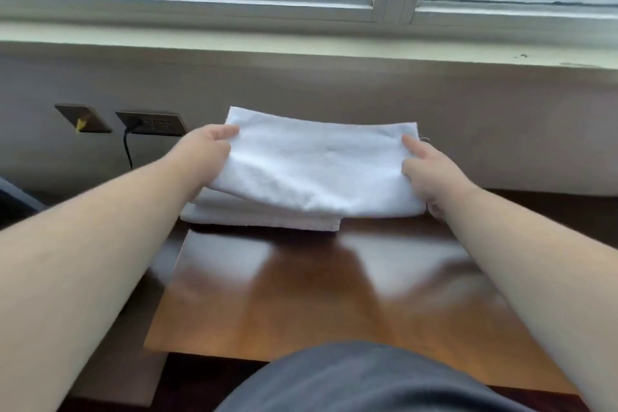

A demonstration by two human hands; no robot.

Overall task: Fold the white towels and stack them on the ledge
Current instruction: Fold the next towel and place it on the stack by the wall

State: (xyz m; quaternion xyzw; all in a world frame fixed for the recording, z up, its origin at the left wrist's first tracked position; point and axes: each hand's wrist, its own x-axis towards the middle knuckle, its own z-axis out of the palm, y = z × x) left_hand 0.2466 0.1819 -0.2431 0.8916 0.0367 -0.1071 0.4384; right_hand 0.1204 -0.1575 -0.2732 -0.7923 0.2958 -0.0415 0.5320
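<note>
While gripped at both ends, folded white towel (317,170) hangs between left hand (204,150) and right hand (431,174), tilted, far edge higher. Left hand pinching left end, thumb on top. Right hand clamped on right end, index finger straight along top, other fingers curled under. Just beneath both hands: stack of folded towels (267,217) on dark wooden bench (301,294), touching held towel's near edge. Beyond left hand: wall sockets (150,123), black cable (128,147). Window sill (301,43) above.
</note>
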